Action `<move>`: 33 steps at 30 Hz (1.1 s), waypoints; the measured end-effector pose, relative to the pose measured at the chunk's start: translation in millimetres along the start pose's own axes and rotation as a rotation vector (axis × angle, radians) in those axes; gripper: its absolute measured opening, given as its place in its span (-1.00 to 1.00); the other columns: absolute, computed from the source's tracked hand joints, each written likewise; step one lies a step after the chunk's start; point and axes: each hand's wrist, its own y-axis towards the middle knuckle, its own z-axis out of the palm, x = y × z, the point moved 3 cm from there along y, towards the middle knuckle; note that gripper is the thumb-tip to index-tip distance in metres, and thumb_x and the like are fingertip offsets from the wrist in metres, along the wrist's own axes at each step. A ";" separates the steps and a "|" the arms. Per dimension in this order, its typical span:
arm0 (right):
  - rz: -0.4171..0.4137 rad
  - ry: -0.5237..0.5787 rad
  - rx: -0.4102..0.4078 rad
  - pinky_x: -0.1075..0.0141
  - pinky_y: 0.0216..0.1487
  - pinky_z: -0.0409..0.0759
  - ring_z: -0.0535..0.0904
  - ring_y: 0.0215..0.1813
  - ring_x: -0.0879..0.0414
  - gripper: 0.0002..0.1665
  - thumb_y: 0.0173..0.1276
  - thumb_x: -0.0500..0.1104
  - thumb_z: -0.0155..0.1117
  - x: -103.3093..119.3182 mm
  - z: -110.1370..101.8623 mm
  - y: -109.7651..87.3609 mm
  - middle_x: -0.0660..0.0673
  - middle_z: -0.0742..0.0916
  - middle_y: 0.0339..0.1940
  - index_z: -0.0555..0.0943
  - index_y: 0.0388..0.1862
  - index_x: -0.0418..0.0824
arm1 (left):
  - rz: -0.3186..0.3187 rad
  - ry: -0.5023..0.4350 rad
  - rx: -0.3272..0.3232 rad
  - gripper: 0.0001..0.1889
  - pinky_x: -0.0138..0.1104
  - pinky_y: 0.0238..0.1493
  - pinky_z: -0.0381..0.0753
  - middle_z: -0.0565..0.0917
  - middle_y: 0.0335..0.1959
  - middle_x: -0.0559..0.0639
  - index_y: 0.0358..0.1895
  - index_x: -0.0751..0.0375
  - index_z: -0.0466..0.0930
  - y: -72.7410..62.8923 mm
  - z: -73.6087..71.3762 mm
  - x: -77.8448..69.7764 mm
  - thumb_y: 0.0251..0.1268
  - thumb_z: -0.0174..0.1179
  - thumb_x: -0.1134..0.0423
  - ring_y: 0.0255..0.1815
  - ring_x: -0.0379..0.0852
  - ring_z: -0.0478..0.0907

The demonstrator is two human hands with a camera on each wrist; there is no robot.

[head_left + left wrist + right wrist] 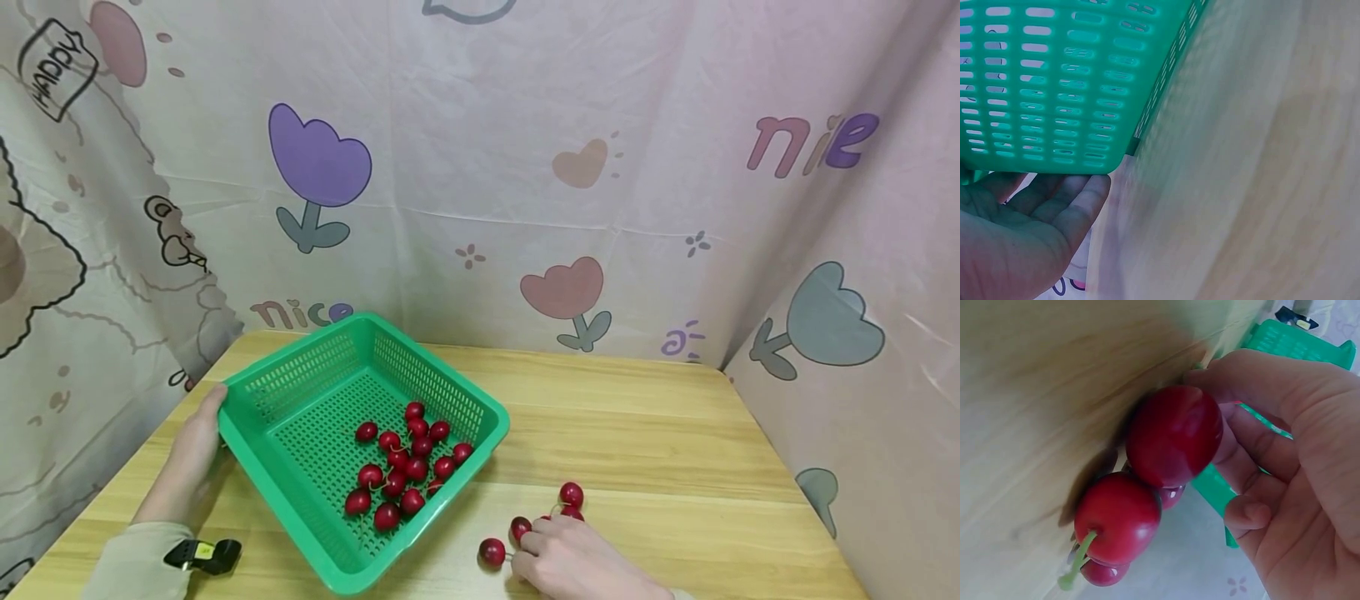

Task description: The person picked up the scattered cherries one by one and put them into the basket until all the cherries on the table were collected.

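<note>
A green plastic basket (307, 529) holds several red cherries (416, 469), gathered toward its right side. My left hand (197, 437) grips its left corner by the rim; in the left wrist view the fingers (1088, 194) curl up beneath the green edge. On the table right of the basket, my right hand (573, 560) is bent down over a small group of loose cherries (572, 495). In the right wrist view, thumb and fingertips close about a dark red cherry (1174, 436), partly hidden behind it. A brighter cherry (1117, 519) with a green stem sits against it.
The wooden table (637, 425) runs back to a printed curtain (450, 167), which also hangs at both sides. One loose cherry (492, 552) lies between the basket and my right hand. A black strap device (202, 556) is on my left wrist.
</note>
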 end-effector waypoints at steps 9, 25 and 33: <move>-0.022 0.014 0.008 0.63 -0.29 0.17 0.22 -0.39 0.39 -0.79 0.50 0.15 0.42 0.2 0.6 2.6 0.27 0.44 -0.48 0.71 -0.34 0.17 | -0.018 0.019 -0.004 0.02 -0.59 0.00 0.47 0.29 0.36 -0.22 0.79 0.18 -0.35 0.3 -0.4 -1.6 0.62 -0.43 -0.50 0.13 -0.49 0.34; -0.029 0.033 -0.004 0.60 -0.40 0.04 0.12 -0.48 0.36 -0.77 0.24 -0.05 0.54 1.4 -0.4 8.6 0.26 0.35 -0.54 0.65 -0.52 0.16 | 0.014 0.028 -0.012 0.01 -0.63 -0.06 0.49 0.33 0.25 -0.24 0.77 0.29 -0.29 0.6 -0.2 -0.4 0.65 -0.43 -0.46 0.03 -0.55 0.40; 0.011 0.060 -0.006 0.61 -0.37 0.13 0.16 -0.46 0.37 -0.76 0.20 -0.20 0.52 2.2 1.0 11.5 0.26 0.40 -0.53 0.67 -0.48 0.15 | 0.037 0.056 -0.003 -0.03 -0.64 -0.06 0.50 0.35 0.18 -0.33 0.75 0.31 -0.21 -0.6 -0.2 0.1 0.67 -0.45 -0.43 0.01 -0.58 0.44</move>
